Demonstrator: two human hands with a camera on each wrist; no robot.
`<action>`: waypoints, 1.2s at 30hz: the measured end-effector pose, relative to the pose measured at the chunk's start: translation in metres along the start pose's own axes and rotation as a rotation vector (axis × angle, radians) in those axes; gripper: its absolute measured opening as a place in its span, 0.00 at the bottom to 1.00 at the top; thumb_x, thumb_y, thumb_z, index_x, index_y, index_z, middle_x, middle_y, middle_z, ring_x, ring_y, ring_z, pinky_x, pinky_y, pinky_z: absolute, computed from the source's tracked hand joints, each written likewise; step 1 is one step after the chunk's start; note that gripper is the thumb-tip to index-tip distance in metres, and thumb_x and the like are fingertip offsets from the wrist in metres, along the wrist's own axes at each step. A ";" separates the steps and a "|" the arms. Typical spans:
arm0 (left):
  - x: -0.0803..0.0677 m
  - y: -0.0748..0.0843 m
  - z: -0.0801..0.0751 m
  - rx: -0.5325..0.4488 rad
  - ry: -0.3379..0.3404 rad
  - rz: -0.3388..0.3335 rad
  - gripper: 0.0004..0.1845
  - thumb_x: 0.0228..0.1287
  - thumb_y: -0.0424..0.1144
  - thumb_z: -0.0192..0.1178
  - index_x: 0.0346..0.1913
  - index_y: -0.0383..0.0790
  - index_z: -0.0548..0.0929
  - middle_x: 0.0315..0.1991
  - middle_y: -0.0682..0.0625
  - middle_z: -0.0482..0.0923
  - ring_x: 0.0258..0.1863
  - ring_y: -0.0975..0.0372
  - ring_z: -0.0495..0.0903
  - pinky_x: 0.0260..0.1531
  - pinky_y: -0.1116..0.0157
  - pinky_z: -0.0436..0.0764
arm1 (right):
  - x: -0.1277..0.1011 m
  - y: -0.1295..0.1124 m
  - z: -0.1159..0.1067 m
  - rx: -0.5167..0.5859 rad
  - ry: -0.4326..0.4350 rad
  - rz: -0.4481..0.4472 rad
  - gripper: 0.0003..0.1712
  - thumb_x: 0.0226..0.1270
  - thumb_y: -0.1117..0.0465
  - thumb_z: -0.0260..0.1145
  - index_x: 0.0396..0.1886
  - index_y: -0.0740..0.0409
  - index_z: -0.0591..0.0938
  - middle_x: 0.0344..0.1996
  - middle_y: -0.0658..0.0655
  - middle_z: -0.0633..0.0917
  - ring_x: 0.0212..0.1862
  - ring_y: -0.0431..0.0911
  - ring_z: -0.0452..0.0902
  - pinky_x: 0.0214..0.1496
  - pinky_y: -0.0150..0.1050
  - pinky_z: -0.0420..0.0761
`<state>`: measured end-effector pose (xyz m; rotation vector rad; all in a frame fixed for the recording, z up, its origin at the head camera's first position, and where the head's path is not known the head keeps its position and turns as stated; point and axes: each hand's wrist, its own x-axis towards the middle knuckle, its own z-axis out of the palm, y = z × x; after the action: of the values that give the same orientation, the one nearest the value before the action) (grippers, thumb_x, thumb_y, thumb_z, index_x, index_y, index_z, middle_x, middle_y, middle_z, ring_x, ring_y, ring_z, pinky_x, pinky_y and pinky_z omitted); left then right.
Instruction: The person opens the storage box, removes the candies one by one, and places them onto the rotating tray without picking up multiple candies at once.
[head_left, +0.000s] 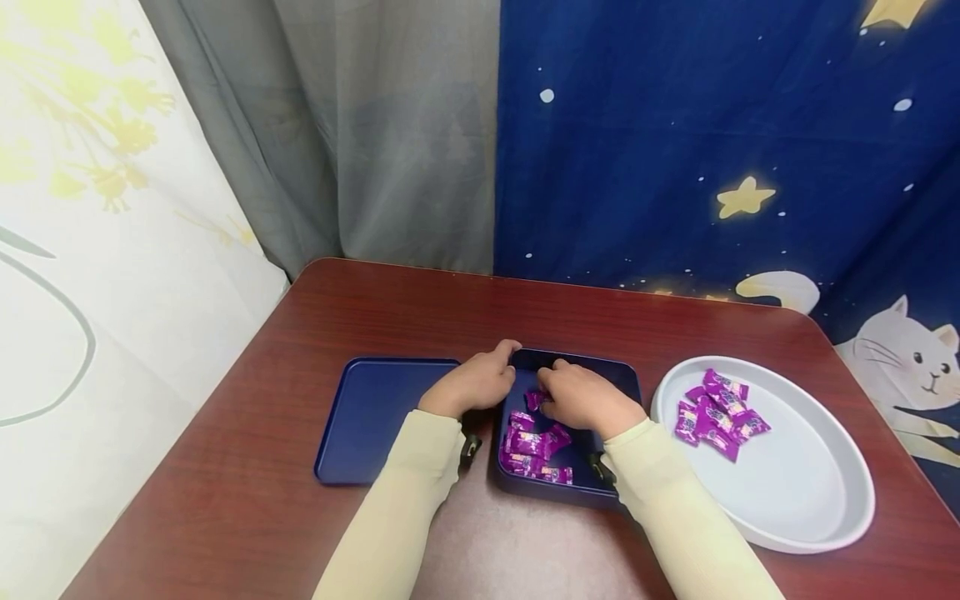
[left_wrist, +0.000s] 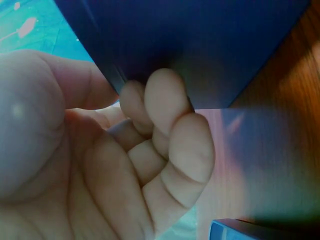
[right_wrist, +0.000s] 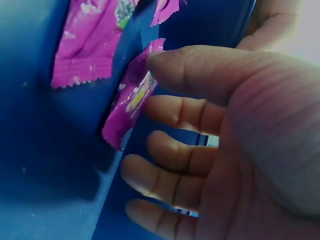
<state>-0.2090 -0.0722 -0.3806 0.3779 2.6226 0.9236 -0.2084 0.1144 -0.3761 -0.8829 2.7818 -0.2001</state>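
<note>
curtains hang behind everything, a pale floral one at left, grey in the middle and a deep blue one (head_left: pixel 675 125) with stars and a cat at right, and below them sits the reddish wooden table (head_left: pixel 225 517). on its right side rests a white oval plate (head_left: pixel 817 492) with a small heap of purple sweets (head_left: pixel 716 412) near its far edge. left of centre lies a flat blue lid (head_left: pixel 375 421), and just beside it, between lid and plate, the blue box (head_left: pixel 570 492) with several more purple candies (head_left: pixel 534 450) in its near half. both hands are at the box. the left hand (head_left: pixel 476 383) has its fingers (left_wrist: pixel 165 130) curled against the box's left wall, thumb over the rim, bracing it. the right hand (head_left: pixel 581 398) reaches inside, and the wrist view shows its fingers (right_wrist: pixel 175 150) loosely bent with the thumb above them, close to one wrapped candy (right_wrist: pixel 132 97) leaning against the inner wall; the thumb tip seems to touch the wrapper, but i cannot tell whether it is really pinched. judging by the heap on the plate, the step in hand looks like picking one sweet out of the box. the next move would call for thumb and forefinger meeting on the wrapper edge, then a clean lift over the rim while the left hand holds the box.
</note>
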 end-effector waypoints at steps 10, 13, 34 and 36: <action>-0.001 0.000 0.000 -0.014 -0.006 -0.010 0.26 0.79 0.43 0.42 0.76 0.46 0.58 0.69 0.44 0.69 0.64 0.55 0.72 0.64 0.52 0.68 | 0.000 -0.004 0.004 -0.024 0.053 -0.105 0.19 0.65 0.58 0.70 0.52 0.62 0.81 0.40 0.57 0.79 0.43 0.50 0.76 0.50 0.47 0.79; -0.001 0.000 0.000 -0.014 -0.006 -0.008 0.26 0.79 0.43 0.41 0.76 0.46 0.58 0.68 0.43 0.69 0.64 0.55 0.72 0.64 0.52 0.69 | 0.001 -0.004 0.006 -0.027 0.043 -0.127 0.20 0.66 0.59 0.70 0.54 0.62 0.81 0.42 0.58 0.81 0.46 0.52 0.78 0.54 0.48 0.78; -0.001 0.000 0.001 -0.011 0.007 -0.009 0.25 0.79 0.42 0.42 0.75 0.47 0.59 0.68 0.44 0.70 0.63 0.54 0.73 0.64 0.52 0.69 | 0.001 -0.003 0.008 -0.015 -0.017 -0.088 0.16 0.63 0.66 0.71 0.49 0.62 0.82 0.32 0.54 0.79 0.37 0.47 0.75 0.46 0.44 0.81; -0.001 0.000 0.001 -0.009 0.008 -0.007 0.25 0.79 0.43 0.42 0.75 0.47 0.59 0.68 0.44 0.70 0.63 0.54 0.73 0.64 0.52 0.69 | 0.000 -0.002 0.008 -0.009 -0.021 -0.088 0.11 0.62 0.66 0.71 0.44 0.61 0.82 0.30 0.53 0.78 0.35 0.47 0.74 0.43 0.43 0.80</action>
<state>-0.2079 -0.0717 -0.3807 0.3629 2.6244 0.9367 -0.2053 0.1118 -0.3833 -1.0050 2.7294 -0.1913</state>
